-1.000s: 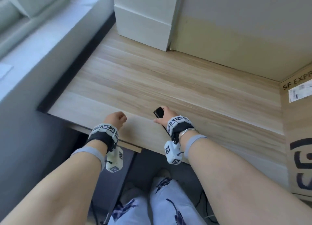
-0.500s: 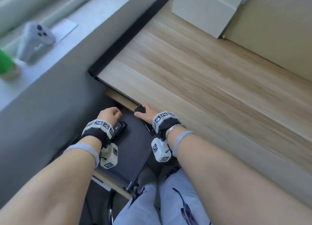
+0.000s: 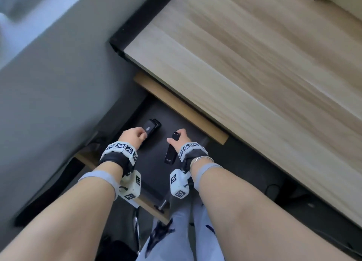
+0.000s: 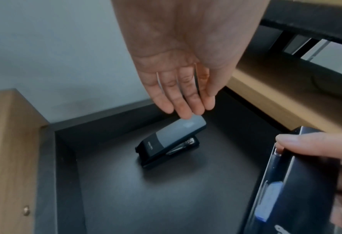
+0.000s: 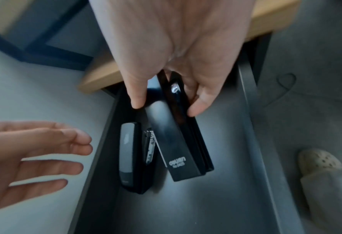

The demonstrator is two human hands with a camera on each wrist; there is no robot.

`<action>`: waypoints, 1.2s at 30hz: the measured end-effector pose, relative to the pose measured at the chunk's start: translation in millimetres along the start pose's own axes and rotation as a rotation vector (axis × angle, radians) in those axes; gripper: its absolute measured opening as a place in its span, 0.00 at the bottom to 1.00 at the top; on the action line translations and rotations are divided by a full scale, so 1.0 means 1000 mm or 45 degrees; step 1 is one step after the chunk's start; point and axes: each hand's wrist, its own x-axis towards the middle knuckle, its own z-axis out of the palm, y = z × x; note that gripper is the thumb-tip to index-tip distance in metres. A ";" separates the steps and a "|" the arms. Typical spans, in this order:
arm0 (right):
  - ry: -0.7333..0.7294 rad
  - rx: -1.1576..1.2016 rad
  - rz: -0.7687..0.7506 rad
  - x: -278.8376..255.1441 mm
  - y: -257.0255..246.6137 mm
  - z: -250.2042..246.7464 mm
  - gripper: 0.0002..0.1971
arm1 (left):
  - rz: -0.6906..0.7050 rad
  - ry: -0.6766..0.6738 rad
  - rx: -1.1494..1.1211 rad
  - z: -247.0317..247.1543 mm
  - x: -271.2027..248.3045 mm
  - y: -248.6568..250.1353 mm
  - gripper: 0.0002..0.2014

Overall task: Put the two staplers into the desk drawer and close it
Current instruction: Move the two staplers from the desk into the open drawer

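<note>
Drawer [image 3: 156,174] stands pulled out under the pale wood-grain desk [image 3: 254,69], its matte black floor boxed by wooden sides. Grey-topped stapler [image 4: 172,139] sits on that floor, wedge-shaped. Left hand [image 4: 186,76] hovers just above it, fingers straight, holding nothing. Right hand [image 5: 178,60] pinches the long glossy black stapler [image 5: 178,139] over the drawer.
</note>
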 end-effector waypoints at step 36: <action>0.189 -0.341 -0.109 0.036 -0.004 0.005 0.16 | -0.207 0.061 0.022 0.018 0.016 -0.047 0.11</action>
